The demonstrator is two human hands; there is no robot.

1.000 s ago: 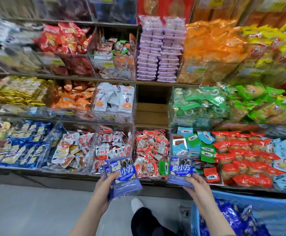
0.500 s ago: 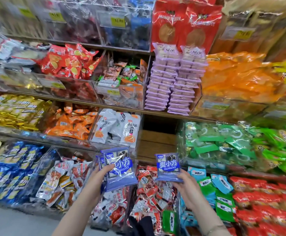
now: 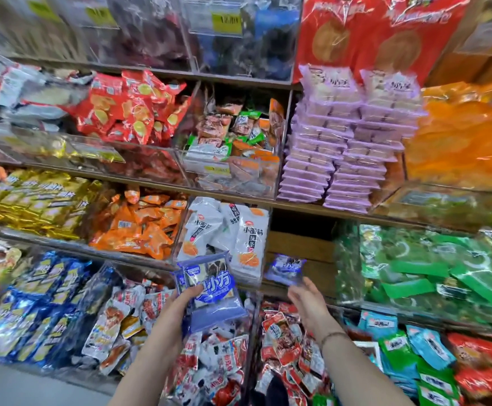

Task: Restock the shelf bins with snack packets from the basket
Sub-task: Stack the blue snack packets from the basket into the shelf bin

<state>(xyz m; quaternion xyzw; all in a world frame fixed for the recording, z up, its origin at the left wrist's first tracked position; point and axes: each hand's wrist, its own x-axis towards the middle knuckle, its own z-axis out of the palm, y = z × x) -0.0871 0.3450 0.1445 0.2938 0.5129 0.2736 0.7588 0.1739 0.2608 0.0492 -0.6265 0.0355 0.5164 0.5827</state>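
Observation:
My left hand [image 3: 177,306] grips a small stack of blue-violet snack packets [image 3: 212,291] in front of the bin of white packets [image 3: 227,230]. My right hand [image 3: 306,297] is stretched toward the bare wooden shelf gap [image 3: 300,247] between the white packets and the green packets [image 3: 414,268]. Its fingers are spread and fairly straight. One more blue-violet packet [image 3: 286,267], blurred, hangs just above those fingertips at the mouth of the gap. The basket is out of view.
Clear plastic bins full of packets line every shelf: red and white ones [image 3: 285,341] below my hands, blue ones [image 3: 42,297] at lower left, orange ones [image 3: 139,227] at left, stacked lilac packs [image 3: 344,148] above the gap.
Both hands have risen toward the middle shelf. My right hand's fingers have opened and its packet now sits beyond the fingertips at the wooden gap. The left hand keeps its stack.

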